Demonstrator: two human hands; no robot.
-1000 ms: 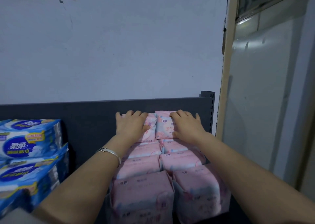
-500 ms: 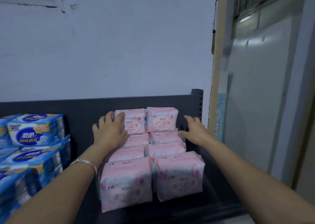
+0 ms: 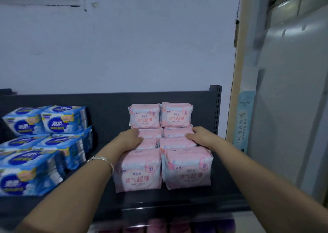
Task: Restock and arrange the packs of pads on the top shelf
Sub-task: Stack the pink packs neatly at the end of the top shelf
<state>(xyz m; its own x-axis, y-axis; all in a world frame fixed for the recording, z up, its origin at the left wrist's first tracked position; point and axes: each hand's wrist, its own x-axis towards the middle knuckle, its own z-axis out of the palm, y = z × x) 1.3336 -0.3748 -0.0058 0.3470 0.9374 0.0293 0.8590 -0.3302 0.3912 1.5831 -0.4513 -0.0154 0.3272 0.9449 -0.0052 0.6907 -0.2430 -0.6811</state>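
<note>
- Step in hand (my judgement): squaring up the packs (image 3: 142, 170) at the right end of the shelf (image 3: 177, 202). Stocking here looks done and alignment remains.
- Layout: the packs stand in two columns side by side, running from the shelf front to the back panel (image 3: 106, 108). The front pair and the rear pair show their faces; the ones between show only their tops.
- Grip: the left hand (image 3: 130, 138) has its fingers curled over the outer left edge of the middle packs. The right hand (image 3: 200, 137) does the same on the outer right edge. Both clasp the packs, squeezing inward. I cannot tell whether anything is lifted.
- Relative to the grip: the middle packs sit between the two hands. The front pair lies nearer the person, between the forearms. The rear pair is beyond the fingertips, untouched.
- Doing it well:
  - Press equally from both sides so the centre seam closes straight.
  - The wrappers look soft, so push low and gently to avoid crumpling.
  - Then bring the front faces level with each other.
- Risk: a one-sided push would skew the columns towards the blue packs (image 3: 44, 144) on the left.
</note>
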